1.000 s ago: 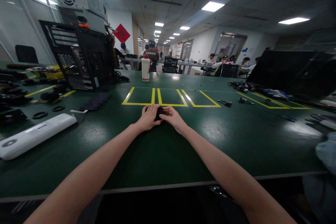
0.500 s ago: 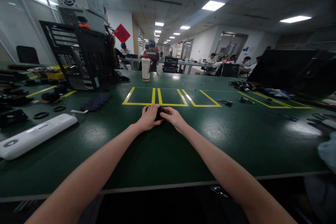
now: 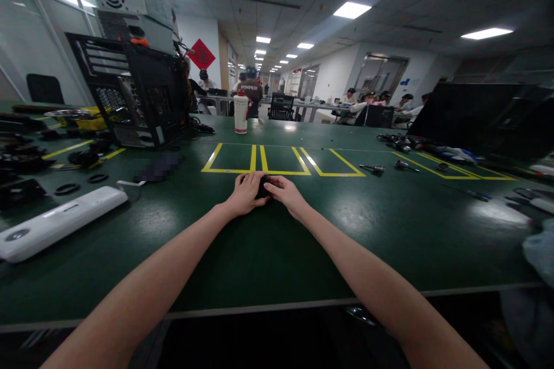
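A small black object [image 3: 262,187] sits between my two hands over the green table [image 3: 268,265], just in front of the yellow tape outlines. My left hand [image 3: 248,194] is wrapped round its left side, with the fingers over the top. From the right, my right hand [image 3: 285,193] grips it with thumb and fingertips. Much of the object is hidden by my fingers, so its exact shape is unclear.
A white cup [image 3: 240,114] stands beyond the tape. On the left are a black computer case [image 3: 151,98], a long white device [image 3: 64,222] and black rings [image 3: 67,189]. Metal parts [image 3: 373,169] and a cable pile [image 3: 398,141] lie right. People sit in the background.
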Demonstrator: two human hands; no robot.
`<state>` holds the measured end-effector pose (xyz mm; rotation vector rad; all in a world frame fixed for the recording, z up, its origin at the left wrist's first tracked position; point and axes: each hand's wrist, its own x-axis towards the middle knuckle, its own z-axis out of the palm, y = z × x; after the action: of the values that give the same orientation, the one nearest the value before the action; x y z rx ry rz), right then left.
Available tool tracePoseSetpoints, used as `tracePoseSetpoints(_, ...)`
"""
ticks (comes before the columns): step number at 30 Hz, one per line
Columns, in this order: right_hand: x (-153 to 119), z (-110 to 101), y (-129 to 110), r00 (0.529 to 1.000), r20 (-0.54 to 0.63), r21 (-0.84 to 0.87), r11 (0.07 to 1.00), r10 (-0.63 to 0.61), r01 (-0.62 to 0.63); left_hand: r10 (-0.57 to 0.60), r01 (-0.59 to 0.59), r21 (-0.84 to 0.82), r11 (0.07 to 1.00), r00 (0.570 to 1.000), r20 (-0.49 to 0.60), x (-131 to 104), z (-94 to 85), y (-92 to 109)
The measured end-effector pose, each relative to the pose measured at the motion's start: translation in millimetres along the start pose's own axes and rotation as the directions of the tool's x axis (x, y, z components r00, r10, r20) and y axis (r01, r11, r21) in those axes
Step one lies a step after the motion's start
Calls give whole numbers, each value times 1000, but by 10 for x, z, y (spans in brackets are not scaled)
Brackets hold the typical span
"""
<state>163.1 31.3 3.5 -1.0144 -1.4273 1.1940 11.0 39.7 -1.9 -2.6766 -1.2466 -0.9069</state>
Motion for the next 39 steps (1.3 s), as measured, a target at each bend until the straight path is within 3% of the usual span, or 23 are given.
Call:
tracePoseSetpoints(4,-1,-5,-27,999,51,34,999,18,-20,7,-7,-4,1000,1000,1,-6,-9,-1)
tracePoseSetpoints(7,-18,-13,-34,998,53,57,998,-34,31,4,-4,-8,1000,1000,4,-6,-17,1)
tracePoseSetpoints(17,-55,-12,-1,994,13,-47,993,-105,106,-11,12,-11,1000,1000,9,6,-17,7)
tracePoseSetpoints(26,-10,-10,0,999,51,50,999,11,-13,-9,9,-4,1000,1000,-7,3,7,-6)
tracePoseSetpoints(33,-26,-33,34,992,52,13,994,-114,113,-15,15,-1,1000,1000,6,2,-7,2)
tracePoseSetpoints(39,-30,-10,44,995,2,-27,994,-103,103,-5,5,-15,1000,1000,8,2,-20,12)
